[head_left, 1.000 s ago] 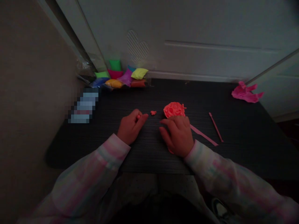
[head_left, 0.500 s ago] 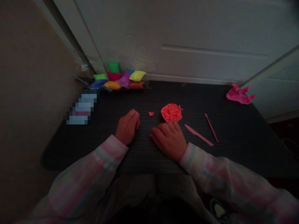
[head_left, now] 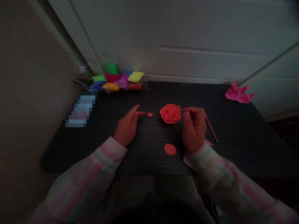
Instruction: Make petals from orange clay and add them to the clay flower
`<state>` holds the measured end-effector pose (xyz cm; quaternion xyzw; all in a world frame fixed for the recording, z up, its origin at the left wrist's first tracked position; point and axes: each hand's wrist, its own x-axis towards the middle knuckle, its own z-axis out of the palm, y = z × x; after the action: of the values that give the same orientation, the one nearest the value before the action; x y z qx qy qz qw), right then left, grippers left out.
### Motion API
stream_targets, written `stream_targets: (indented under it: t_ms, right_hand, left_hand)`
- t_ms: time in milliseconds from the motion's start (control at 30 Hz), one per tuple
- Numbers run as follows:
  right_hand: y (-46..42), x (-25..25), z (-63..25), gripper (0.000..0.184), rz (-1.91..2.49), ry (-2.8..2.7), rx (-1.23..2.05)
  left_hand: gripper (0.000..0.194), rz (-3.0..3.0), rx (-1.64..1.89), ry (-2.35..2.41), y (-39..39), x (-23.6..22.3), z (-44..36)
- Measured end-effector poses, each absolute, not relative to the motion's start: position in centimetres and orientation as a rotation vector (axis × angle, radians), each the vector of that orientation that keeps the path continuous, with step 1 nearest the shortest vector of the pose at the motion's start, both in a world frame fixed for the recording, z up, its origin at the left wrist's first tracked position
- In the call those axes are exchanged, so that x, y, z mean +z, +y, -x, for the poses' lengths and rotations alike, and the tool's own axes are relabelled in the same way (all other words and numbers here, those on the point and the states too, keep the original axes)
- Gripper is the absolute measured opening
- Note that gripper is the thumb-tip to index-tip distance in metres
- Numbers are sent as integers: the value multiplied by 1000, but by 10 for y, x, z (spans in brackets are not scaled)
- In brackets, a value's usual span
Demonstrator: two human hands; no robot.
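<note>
A ruffled orange-red clay flower [head_left: 170, 114] sits mid-table on the dark table top [head_left: 149, 158]. My right hand [head_left: 193, 129] is just right of it, pinching a thin strip of orange clay [head_left: 181, 109] that reaches the flower's edge. My left hand [head_left: 127, 126] rests left of the flower, its fingertips holding a small sliver of clay [head_left: 140, 112]. Just beyond them lies a small clay scrap [head_left: 150, 115]. A flat round clay disc [head_left: 170, 149] lies below the flower, near my right wrist.
A pink modelling stick [head_left: 211, 127] and a pink spatula [head_left: 208, 142], partly under my right wrist, lie right. Crumpled pink wrapping [head_left: 238, 95] sits back right. Coloured clay packets [head_left: 116, 81] and a blurred flat package [head_left: 80, 111] lie back left, against a white door [head_left: 198, 31].
My right hand has risen off the table and moved right of the flower, uncovering the disc and pinching a strip. My left hand's fingers have straightened toward the scrap.
</note>
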<state>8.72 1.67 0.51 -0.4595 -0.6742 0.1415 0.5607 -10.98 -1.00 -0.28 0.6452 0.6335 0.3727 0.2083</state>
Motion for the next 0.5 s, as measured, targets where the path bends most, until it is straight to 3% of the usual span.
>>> stream_targets:
  t_ms: [133, 367, 500]
  right_hand:
    - [22, 5, -90, 12, 1079, -1477, 368]
    - [22, 9, -91, 13, 1075, -1411, 389]
    - [21, 10, -91, 13, 1070, -1417, 398]
  left_hand:
    - [38, -1927, 1022, 1732, -10, -3, 111]
    - [18, -2111, 943, 1639, -10, 2, 112]
    - [23, -2165, 936, 1656, -11, 2, 111]
